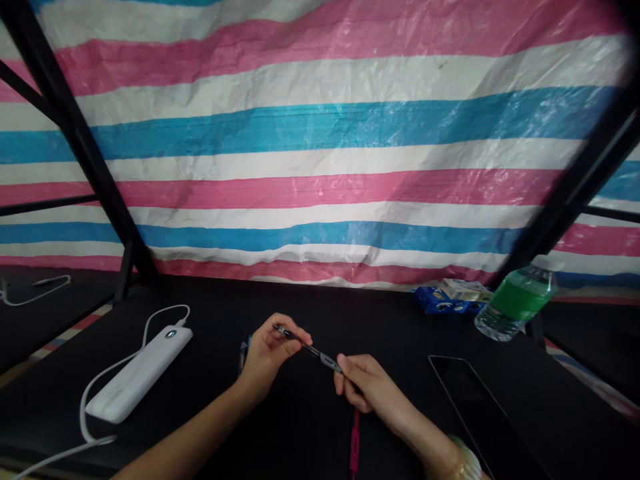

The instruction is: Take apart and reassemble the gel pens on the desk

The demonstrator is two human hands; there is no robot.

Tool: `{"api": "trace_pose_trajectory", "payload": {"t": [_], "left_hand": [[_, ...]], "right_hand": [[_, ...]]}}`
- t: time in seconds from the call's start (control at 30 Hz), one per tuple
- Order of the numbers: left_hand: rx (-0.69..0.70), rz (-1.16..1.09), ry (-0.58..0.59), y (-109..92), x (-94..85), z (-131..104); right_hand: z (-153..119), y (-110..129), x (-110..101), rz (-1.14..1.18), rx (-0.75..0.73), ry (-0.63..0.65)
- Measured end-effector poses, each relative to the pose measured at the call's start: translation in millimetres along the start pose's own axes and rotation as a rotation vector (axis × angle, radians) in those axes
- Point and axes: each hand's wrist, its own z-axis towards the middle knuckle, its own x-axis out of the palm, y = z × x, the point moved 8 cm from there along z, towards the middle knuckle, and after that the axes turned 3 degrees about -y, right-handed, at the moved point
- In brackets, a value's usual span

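Note:
Above the black table, a thin dark pen-like item with a grey end piece [327,361] stretches between my two hands. My left hand [273,350] pinches its dark part between thumb and fingers. Closed on the grey end, my right hand [367,382] has its fingers curled under. A pink-red slim item [355,443] lies just below my right hand. Behind my left wrist a small blue and dark item [243,353] is partly hidden.
A white power bank [140,373] with a white cable [107,367] lies at the left. At the right are a phone [487,413], a bottle with a green label [517,301] and blue boxes [443,301]. Striped sheeting [320,193] hangs behind the table [215,300].

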Motion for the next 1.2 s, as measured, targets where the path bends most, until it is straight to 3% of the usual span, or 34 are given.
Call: {"api": "trace_pose_trajectory", "payload": {"t": [0.2,0.3,1.2], "left_hand": [[-0.078,-0.103,-0.041,2,0.5,1],[-0.114,-0.105,-0.028,4,2.9,1],[-0.094,-0.102,-0.159,1,-17.1,10]], "right_hand": [[-5,20,-26,-0.161,-0.253,-0.295],[-7,25,-34,-0.179,-0.304,-0.360],[-8,28,-43,-0.225,-0.316,-0.413]]}}
